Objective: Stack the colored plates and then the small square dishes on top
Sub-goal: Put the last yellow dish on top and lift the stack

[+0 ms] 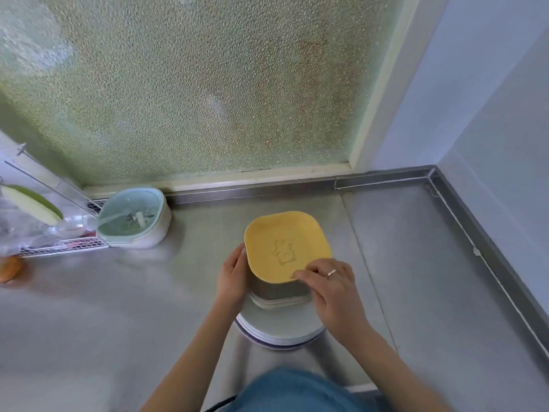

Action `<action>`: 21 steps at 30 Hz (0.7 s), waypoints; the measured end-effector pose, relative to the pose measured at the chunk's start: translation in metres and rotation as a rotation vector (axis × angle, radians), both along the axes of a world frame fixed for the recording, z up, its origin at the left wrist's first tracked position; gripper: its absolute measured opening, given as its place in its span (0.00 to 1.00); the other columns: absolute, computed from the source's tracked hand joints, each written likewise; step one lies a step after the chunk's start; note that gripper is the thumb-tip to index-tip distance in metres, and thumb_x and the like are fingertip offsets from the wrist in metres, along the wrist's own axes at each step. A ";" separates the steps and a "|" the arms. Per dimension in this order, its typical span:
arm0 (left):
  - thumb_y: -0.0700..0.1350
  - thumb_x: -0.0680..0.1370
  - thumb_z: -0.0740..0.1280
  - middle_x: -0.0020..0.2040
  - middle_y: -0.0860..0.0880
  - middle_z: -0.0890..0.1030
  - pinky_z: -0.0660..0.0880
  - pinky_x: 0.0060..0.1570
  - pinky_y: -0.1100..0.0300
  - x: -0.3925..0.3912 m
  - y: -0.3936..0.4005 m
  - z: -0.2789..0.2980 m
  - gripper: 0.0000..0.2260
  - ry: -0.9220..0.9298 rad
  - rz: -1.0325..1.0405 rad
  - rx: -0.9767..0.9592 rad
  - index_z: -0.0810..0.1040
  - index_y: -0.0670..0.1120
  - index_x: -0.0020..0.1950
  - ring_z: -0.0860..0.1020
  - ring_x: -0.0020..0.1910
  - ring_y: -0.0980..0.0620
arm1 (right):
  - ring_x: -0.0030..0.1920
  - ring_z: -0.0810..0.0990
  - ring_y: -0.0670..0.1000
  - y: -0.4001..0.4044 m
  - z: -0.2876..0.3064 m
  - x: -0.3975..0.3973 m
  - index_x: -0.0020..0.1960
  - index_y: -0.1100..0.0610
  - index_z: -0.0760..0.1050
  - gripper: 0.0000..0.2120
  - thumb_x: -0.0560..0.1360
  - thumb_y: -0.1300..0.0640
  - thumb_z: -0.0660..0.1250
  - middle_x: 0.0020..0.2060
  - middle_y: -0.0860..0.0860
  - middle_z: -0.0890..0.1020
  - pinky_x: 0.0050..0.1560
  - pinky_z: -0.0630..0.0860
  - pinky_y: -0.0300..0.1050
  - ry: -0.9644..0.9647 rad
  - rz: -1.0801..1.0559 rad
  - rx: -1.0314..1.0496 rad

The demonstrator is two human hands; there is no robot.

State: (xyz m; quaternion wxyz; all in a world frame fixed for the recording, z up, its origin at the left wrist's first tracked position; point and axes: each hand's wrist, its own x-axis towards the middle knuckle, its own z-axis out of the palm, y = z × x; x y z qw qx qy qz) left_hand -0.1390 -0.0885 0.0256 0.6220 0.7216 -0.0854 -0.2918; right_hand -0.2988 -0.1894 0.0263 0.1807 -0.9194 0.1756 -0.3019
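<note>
A yellow square dish (285,245) with an embossed bear lies on top of several stacked pale square dishes (280,300). That pile stands on a stack of round plates (279,334) on the steel counter. My left hand (233,276) rests with straight fingers against the left side of the square pile. My right hand (332,288), wearing a ring, pinches the near rim of the yellow dish with its fingertips.
A pale green and white strainer tub (133,218) stands at the back left beside a wire rack (64,243) with clear plastic items. A frosted window rises behind the counter (118,292). The raised steel edge (475,236) runs along the right wall.
</note>
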 end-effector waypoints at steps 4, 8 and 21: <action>0.43 0.82 0.54 0.54 0.50 0.79 0.71 0.52 0.59 0.005 0.005 0.002 0.12 0.006 -0.023 -0.005 0.76 0.50 0.59 0.76 0.53 0.51 | 0.50 0.76 0.47 0.013 -0.003 -0.006 0.49 0.46 0.79 0.08 0.75 0.51 0.61 0.45 0.44 0.80 0.55 0.62 0.42 0.159 0.054 0.014; 0.48 0.82 0.54 0.70 0.50 0.71 0.64 0.70 0.55 0.014 0.005 -0.003 0.18 -0.051 -0.089 0.066 0.67 0.49 0.72 0.70 0.68 0.52 | 0.61 0.73 0.46 0.001 0.013 0.001 0.60 0.48 0.76 0.20 0.79 0.42 0.50 0.57 0.45 0.79 0.63 0.65 0.45 0.074 -0.059 0.291; 0.44 0.82 0.52 0.38 0.45 0.71 0.66 0.37 0.59 0.006 0.002 -0.011 0.20 -0.224 -0.194 0.190 0.61 0.53 0.75 0.69 0.36 0.51 | 0.73 0.59 0.44 -0.011 -0.004 0.035 0.75 0.50 0.55 0.22 0.82 0.52 0.50 0.74 0.44 0.60 0.68 0.54 0.35 0.200 -0.209 0.676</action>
